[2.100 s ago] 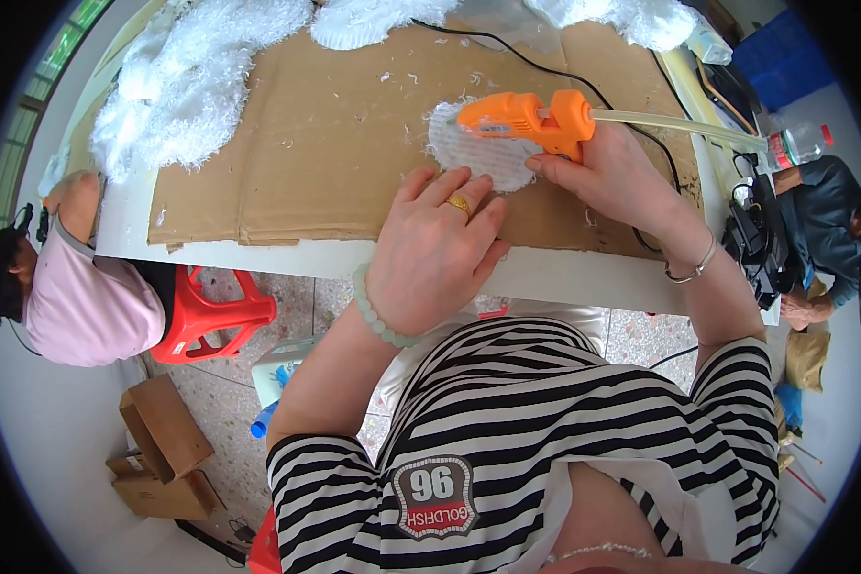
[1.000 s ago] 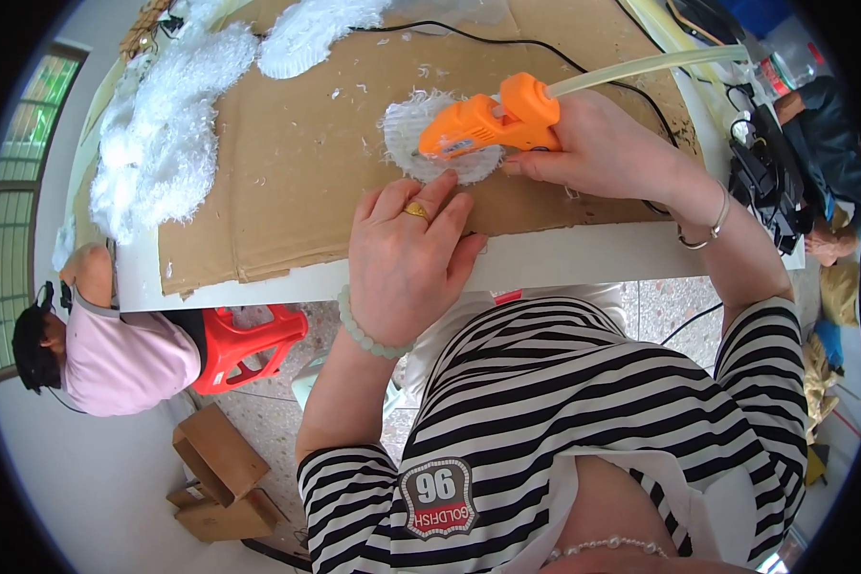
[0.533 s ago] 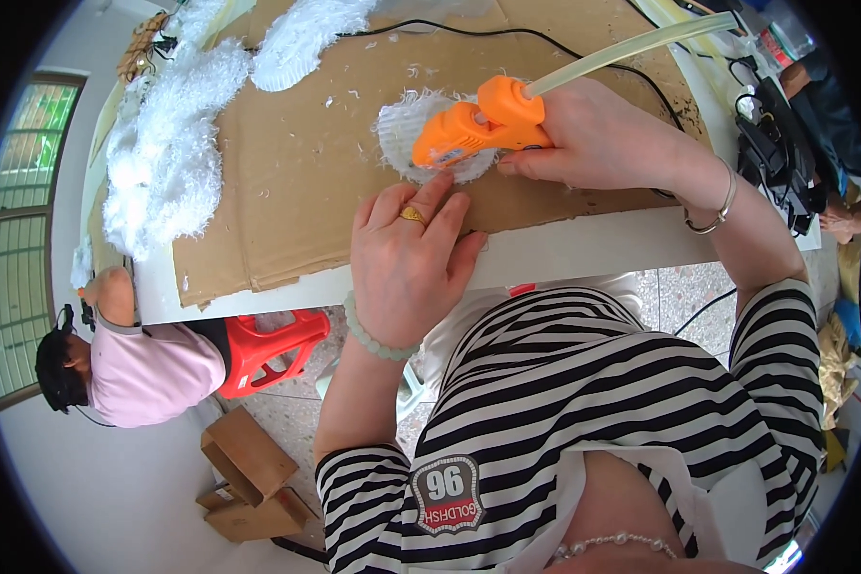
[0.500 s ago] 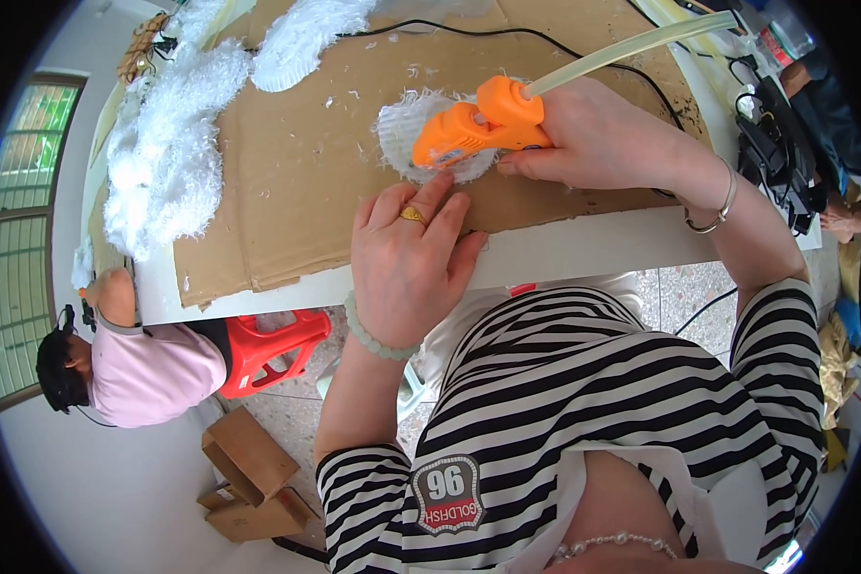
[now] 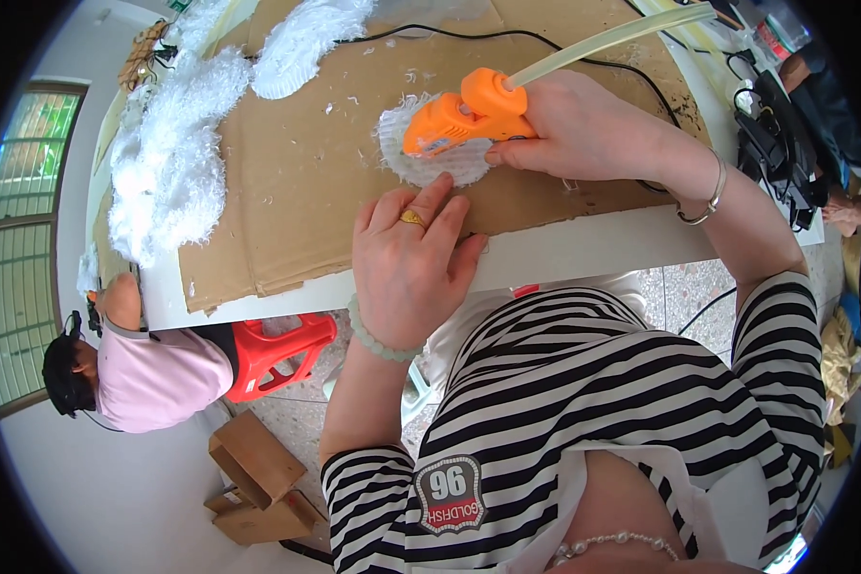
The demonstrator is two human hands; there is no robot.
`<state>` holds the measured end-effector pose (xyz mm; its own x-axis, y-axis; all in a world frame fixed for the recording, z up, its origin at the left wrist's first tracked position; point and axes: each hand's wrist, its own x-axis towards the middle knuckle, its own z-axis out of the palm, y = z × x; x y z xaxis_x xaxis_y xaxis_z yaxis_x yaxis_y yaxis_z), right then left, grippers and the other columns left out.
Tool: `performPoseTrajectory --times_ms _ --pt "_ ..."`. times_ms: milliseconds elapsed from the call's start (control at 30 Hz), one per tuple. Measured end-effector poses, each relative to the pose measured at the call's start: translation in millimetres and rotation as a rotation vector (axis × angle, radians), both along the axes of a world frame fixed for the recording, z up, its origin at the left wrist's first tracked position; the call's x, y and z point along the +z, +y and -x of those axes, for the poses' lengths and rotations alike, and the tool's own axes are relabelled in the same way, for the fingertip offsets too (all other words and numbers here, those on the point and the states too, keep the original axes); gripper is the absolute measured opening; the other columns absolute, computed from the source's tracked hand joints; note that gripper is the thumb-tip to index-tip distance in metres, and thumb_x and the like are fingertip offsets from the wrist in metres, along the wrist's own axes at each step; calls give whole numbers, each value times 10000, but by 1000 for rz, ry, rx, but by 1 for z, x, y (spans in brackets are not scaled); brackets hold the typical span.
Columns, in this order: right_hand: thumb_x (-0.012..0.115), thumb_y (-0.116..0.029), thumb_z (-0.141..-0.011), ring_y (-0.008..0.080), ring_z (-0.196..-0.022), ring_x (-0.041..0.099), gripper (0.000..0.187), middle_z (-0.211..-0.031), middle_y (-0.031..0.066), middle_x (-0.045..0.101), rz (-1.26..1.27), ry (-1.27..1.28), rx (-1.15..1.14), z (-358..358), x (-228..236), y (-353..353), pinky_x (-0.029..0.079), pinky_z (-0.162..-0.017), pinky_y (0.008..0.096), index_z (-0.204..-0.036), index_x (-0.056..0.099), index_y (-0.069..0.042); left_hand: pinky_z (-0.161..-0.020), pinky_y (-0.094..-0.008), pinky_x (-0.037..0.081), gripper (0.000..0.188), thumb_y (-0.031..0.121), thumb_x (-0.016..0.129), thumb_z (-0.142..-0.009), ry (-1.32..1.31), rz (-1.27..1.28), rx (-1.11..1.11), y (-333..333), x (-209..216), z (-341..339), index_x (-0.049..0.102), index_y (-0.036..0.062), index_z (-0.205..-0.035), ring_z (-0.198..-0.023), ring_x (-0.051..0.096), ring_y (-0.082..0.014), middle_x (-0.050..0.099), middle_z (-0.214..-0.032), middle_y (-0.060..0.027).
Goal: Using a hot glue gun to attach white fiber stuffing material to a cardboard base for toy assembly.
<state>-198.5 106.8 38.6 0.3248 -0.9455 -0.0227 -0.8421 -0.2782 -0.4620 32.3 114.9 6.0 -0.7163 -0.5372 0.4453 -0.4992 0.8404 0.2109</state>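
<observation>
An orange hot glue gun (image 5: 469, 117) with a long pale glue stick (image 5: 607, 46) in its back end is gripped by my right hand (image 5: 579, 129). Its nozzle points left over a white, ribbed, fringed oval piece (image 5: 407, 170) lying on brown cardboard. The gun covers much of that piece's upper middle. My left hand (image 5: 413, 251) rests at the near edge of the piece, fingers stretched and a little apart, the index fingertip touching or almost touching its rim. Nothing shows in the left hand.
Fluffy white fringed material (image 5: 177, 158) heaps along the left of the cardboard (image 5: 297, 206), with another fringed piece (image 5: 311, 48) behind. A black cord (image 5: 507, 34) crosses the far side. Black devices (image 5: 780, 143) crowd the right edge. A person in pink (image 5: 167, 378) sits at left.
The glue gun and my right hand have shifted slightly left and toward the far side, baring more of the white piece's near right part. My left hand stays nearly in place.
</observation>
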Motion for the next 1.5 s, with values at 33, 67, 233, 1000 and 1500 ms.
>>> performPoseTrajectory --times_ms 33,67,233,1000,1500 --pt "636 -298 -817 354 -682 569 323 -697 174 585 0 -1 -3 -1 1 -1 447 -630 409 -918 576 2 -790 -388 448 352 164 729 -650 -1 1 1 0 0 0 645 53 -973 -867 578 -283 654 -1088 -74" --pt "641 -291 -813 351 -681 567 316 -696 171 585 18 -6 11 -1 2 -1 447 -633 406 -918 578 0 -790 -388 448 352 164 729 -650 -1 1 -3 -1 0 1 645 53 -973 -867 578 -283 654 -1088 -74" --pt "662 -261 -795 338 -673 561 294 -694 162 584 -40 2 17 7 8 2 442 -637 388 -913 583 -3 -764 -383 437 376 189 742 -618 -4 32 0 -2 -2 2 647 58 -958 -879 568 -243 647 -1066 -83" --pt "597 -272 -904 140 -955 590 333 -1007 62 601 -421 -1395 -324 -31 -29 4 547 -791 322 -1109 553 -13 -772 -394 449 266 124 685 -727 -36 40 -44 1 19 -1 635 40 -975 -812 588 -257 655 -1007 -109" --pt "593 -264 -908 151 -972 590 338 -1027 63 593 -451 -1450 -310 -31 -31 5 541 -788 337 -1138 533 -25 -607 -258 469 152 104 641 -828 203 -537 314 -113 -1 -9 663 -11 -925 -650 576 -119 632 -763 -71"
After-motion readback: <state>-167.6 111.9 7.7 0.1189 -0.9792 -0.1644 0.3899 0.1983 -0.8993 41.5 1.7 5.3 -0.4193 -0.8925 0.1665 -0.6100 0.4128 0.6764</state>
